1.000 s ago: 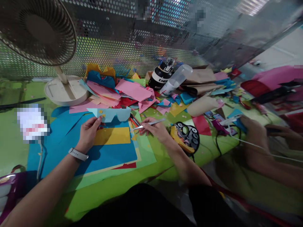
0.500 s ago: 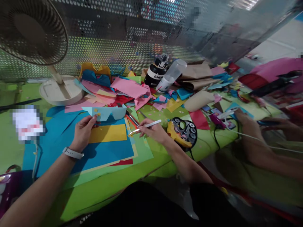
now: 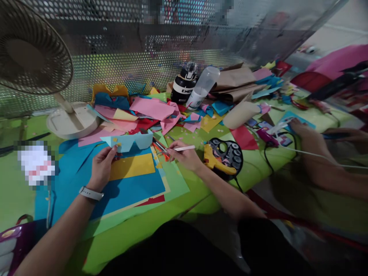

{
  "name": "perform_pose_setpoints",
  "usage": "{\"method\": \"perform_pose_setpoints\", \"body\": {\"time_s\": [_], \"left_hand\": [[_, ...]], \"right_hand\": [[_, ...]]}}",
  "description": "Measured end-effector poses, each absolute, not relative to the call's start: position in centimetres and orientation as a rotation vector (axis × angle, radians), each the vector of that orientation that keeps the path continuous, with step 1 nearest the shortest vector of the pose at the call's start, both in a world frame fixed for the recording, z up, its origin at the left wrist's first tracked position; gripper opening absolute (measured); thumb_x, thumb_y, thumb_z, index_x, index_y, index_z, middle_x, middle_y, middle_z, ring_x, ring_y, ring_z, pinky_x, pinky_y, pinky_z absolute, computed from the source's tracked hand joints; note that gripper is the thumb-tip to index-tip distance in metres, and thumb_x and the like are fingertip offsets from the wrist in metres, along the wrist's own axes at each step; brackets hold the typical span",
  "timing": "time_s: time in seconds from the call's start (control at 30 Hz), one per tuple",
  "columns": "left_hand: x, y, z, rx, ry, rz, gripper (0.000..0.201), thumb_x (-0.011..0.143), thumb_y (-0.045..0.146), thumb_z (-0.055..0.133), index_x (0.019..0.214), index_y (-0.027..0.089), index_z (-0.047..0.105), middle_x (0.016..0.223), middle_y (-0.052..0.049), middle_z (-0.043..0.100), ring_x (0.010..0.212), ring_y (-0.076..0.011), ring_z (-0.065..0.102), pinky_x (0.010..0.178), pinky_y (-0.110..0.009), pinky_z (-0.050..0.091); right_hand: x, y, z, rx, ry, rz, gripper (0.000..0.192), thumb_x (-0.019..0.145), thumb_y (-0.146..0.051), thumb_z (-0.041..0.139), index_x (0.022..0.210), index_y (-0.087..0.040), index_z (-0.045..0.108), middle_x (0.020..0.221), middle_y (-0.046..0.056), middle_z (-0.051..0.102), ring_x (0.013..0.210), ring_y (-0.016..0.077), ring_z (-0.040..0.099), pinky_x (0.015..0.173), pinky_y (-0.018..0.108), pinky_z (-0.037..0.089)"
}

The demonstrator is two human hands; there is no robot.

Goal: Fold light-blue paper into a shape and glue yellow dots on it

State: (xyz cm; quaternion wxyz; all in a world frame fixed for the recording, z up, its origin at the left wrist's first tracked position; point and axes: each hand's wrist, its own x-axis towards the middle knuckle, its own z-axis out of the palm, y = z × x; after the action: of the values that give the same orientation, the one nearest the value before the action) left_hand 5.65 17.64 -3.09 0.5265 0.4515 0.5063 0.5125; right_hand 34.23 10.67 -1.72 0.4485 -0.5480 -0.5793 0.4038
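Now the right hand (image 3: 184, 156), pinching a white tweezers (image 3: 179, 148), has drawn its tip nearer the light-blue paper cutout (image 3: 130, 139), which the left hand (image 3: 102, 166) keeps pinched just above its fingertips, so placing looks close

i see a light blue paper cutout with a zigzag lower edge (image 3: 130, 140) held up off the table, pinched at its left end, lying roughly level above a yellow paper rectangle (image 3: 132, 166); small yellow specks dot its left part. a slim white pen-like tool (image 3: 184, 148) lies nearly level, its tip pointing left toward the cutout's right end, near it.
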Motion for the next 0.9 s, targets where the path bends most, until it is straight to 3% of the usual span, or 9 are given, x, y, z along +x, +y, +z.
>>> {"method": "perform_pose_setpoints", "body": {"time_s": [0.9], "left_hand": [[5.92,17.61,-2.82,1.049,1.182,1.228,0.027,0.065,0.044,0.080,0.076,0.021,0.072,0.071,0.000,0.068,0.063,-0.0127,0.062,0.059,-0.022,0.049]], "right_hand": [[33.68,10.31,-1.70,-1.367,-1.428,1.062,0.029,0.083,-0.047,0.063,0.086,-0.019,0.057,0.069,-0.001,0.064,0.051,0.0097,0.059,0.046,0.021,0.050]]}}
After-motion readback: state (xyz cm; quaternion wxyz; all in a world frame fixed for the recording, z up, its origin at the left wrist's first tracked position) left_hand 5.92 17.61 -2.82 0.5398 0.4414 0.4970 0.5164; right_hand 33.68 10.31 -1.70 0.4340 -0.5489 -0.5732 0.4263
